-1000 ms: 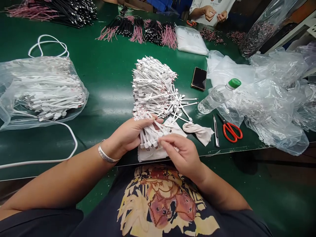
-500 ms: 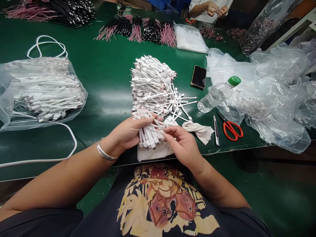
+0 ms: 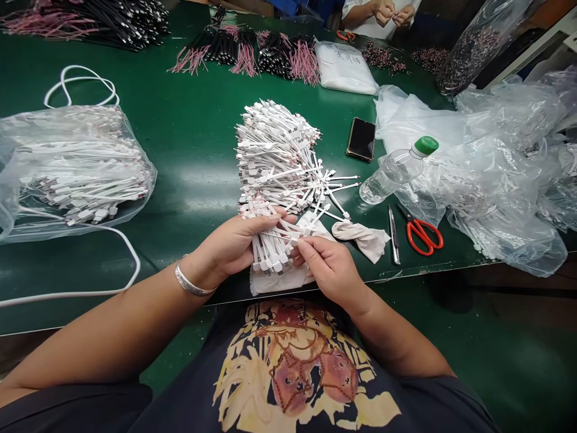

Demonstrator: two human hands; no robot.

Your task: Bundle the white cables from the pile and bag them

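Observation:
A bundle of short white USB cables (image 3: 271,252) lies in my left hand (image 3: 237,243), whose thumb presses over the top. My right hand (image 3: 331,267) is closed, its thumb and forefinger pinching the white plug end of one cable (image 3: 294,238) at the bundle's right side. Just beyond my hands is a big heap of similar white cables (image 3: 274,150), some fanned out at its right. Under the bundle, near the table edge, lies a pale cloth (image 3: 282,282). A twisted off-white cloth (image 3: 363,239) rests right of my right hand.
On the right are a utility knife (image 3: 393,234), red-handled scissors (image 3: 424,234), a bottle (image 3: 392,174), a phone (image 3: 361,139) and plastic bags (image 3: 505,180). A bag of white cables (image 3: 90,162) lies left. Black cable bundles (image 3: 279,54) line the back, near another person's hands (image 3: 393,13).
My right hand's fingers have curled in more tightly around the cable's plug end. My left hand keeps its hold on the bundle. The whole view has shifted slightly.

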